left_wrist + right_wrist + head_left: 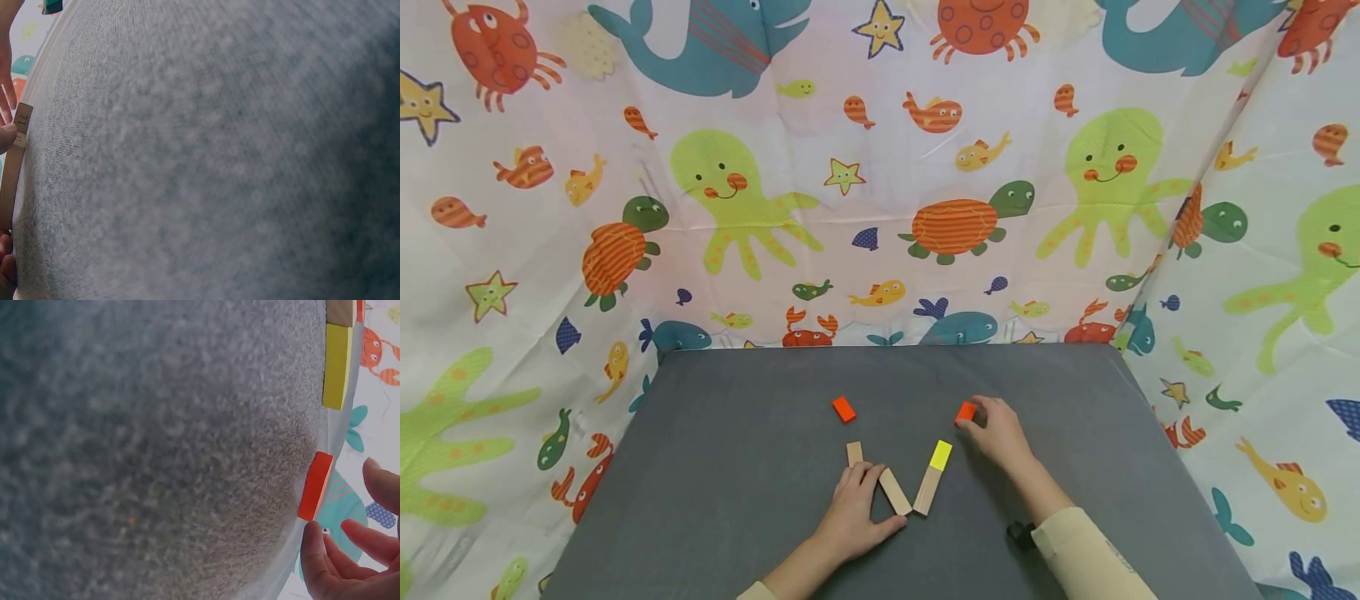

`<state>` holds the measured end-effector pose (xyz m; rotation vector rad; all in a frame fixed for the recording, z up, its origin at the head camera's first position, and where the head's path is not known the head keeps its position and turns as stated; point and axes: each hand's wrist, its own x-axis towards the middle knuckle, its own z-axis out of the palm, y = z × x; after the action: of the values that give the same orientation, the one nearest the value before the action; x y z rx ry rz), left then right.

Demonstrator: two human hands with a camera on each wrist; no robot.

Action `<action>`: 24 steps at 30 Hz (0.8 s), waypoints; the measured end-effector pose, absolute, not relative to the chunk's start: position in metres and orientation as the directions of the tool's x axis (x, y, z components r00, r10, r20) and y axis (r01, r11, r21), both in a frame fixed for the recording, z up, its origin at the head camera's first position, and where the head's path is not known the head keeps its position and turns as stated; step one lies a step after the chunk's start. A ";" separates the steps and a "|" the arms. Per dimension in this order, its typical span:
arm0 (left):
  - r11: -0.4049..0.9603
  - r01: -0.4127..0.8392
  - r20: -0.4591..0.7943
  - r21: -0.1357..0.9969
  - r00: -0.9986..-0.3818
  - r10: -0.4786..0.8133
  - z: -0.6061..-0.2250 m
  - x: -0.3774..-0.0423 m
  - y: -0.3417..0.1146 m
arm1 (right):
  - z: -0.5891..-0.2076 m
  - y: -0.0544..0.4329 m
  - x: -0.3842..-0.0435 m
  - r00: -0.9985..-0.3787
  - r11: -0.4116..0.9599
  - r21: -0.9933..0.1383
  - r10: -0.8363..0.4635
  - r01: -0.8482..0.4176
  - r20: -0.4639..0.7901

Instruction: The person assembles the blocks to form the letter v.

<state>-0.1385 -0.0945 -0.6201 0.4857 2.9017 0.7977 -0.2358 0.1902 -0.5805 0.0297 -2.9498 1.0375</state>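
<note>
My left hand [853, 515] grips a plain wooden block [895, 492], thumb by its near end and fingers by its far end. Another wooden block [854, 453] shows just beyond those fingers, its lower part hidden. My right hand [1003, 437] is at an orange-red block [966, 413] on the grey table. In the right wrist view, one fingertip meets the end of that orange-red block [315, 486], while another finger [381, 484] stands apart from it. A yellow block [941, 456] lies end to end with a wooden block [927, 490] between the hands.
A second orange-red block [844, 409] lies farther back on the grey table [737, 433]. Behind and beside the table hangs a sea-animal curtain [865, 275]. A black device [1021, 536] sits by the right wrist.
</note>
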 end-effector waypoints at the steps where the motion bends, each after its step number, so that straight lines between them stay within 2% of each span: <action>1: 0.813 0.277 -0.006 0.512 -0.945 0.326 -0.620 -0.138 -0.095 | -0.581 0.190 -0.237 -1.000 0.780 -0.625 -0.015 -0.023 0.019; 10: 0.808 0.268 -0.023 0.525 -0.944 0.329 -0.618 -0.138 -0.095 | -0.594 0.189 -0.242 -0.999 0.795 -0.606 -0.023 0.000 -0.030; 24: 0.822 0.275 -0.022 0.499 -0.944 0.329 -0.618 -0.140 -0.094 | -0.595 0.190 -0.249 -0.999 0.814 -0.581 -0.044 -0.018 -0.030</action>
<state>-0.1398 -0.0943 -0.6178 0.4820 2.8954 0.7693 -0.2491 0.1904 -0.5945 0.0523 -3.0318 0.9707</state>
